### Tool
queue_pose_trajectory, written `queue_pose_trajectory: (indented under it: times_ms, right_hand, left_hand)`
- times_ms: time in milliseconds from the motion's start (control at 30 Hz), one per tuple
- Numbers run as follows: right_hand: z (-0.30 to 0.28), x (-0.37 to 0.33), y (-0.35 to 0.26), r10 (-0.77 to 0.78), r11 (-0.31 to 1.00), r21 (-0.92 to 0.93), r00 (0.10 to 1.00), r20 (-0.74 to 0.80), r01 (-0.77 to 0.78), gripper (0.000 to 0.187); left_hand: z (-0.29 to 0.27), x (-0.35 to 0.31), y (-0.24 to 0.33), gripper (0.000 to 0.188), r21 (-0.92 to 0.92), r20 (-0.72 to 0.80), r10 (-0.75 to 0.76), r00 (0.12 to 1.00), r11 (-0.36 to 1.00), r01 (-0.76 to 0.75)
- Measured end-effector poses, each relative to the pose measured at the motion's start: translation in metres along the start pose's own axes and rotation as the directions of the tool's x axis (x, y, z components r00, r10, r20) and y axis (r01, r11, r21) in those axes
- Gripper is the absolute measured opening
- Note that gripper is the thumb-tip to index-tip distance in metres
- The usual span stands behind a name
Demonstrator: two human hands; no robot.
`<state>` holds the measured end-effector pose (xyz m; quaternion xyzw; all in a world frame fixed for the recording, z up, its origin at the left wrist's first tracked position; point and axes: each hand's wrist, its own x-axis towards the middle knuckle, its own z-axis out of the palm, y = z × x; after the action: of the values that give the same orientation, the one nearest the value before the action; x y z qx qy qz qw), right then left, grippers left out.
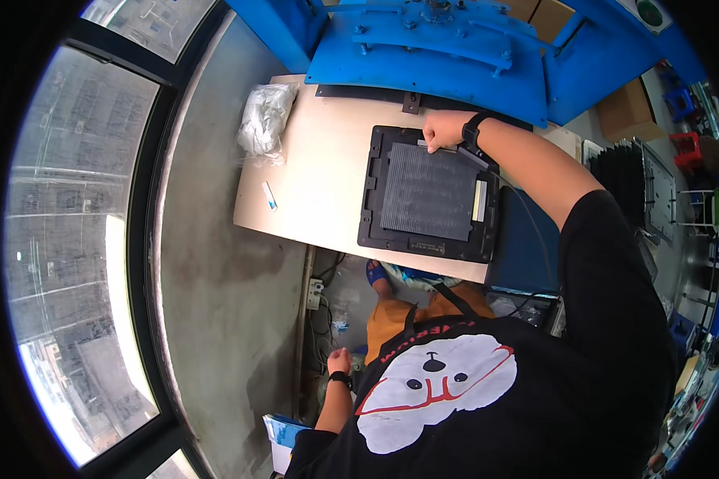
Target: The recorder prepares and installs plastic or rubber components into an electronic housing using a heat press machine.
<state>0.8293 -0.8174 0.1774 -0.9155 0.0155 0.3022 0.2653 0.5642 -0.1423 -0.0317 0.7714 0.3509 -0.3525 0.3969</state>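
My right hand (446, 129) is closed at the far edge of a dark grey ribbed panel (430, 195). Its fingers press down beside a short pale strip, and what they grip is hidden. A slim grey bar (473, 158) slants from below this hand, with a thin cable trailing to the right. Under the panel lies a black frame-like tray (373, 188) on the pale tabletop. A whitish strip (479, 201) sits along the panel's right side. Well away from the table, my left hand (339, 361) hangs low by my body, fingers curled, with nothing visible in it.
A large blue machine (431, 56) stands over the table's far side. On the tabletop (315, 176), a clear plastic bag (266, 120) and a small white-and-blue packet (269, 195) lie to the left. A dark blue surface (523, 239) adjoins on the right; a wall and window border the left.
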Motion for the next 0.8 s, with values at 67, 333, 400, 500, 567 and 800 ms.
queue_pose_trajectory:
  times_ms: [67, 333, 400, 500, 567, 800]
  right_hand:
    - [0.002, 0.002, -0.008, -0.036, 0.999, -0.032, 0.997, -0.069, 0.034, 0.02]
    - [0.007, -0.004, 0.0, -0.048, 0.997, -0.069, 0.984, -0.17, 0.036, 0.026]
    - [0.008, -0.006, -0.008, -0.043, 0.996, -0.089, 0.983, -0.178, 0.028, 0.026]
    - [0.009, -0.007, -0.012, -0.018, 0.996, -0.086, 0.981, -0.192, 0.002, 0.024]
    - [0.011, -0.007, -0.015, -0.05, 0.987, -0.158, 0.976, -0.211, 0.016, 0.025]
    - [0.001, 0.008, -0.041, 0.22, 0.914, -0.336, 0.973, -0.064, -0.229, 0.036]
  left_hand:
    - [0.009, 0.0, 0.028, 0.021, 0.15, -0.011, 0.218, 0.976, 0.965, -0.214]
    - [0.102, -0.138, 0.329, 0.018, 0.107, 0.301, 0.932, 0.202, 0.177, -0.978]
    - [0.123, -0.145, 0.367, 0.028, 0.166, 0.282, 0.959, 0.028, -0.02, -0.986]
    - [0.137, -0.139, 0.393, 0.041, 0.299, 0.436, 0.9, 0.001, -0.143, -0.943]
    - [0.14, -0.132, 0.393, 0.041, 0.356, 0.456, 0.89, -0.003, -0.185, -0.916]
    - [0.142, -0.12, 0.392, 0.048, 0.433, 0.529, 0.847, -0.052, -0.323, -0.842]
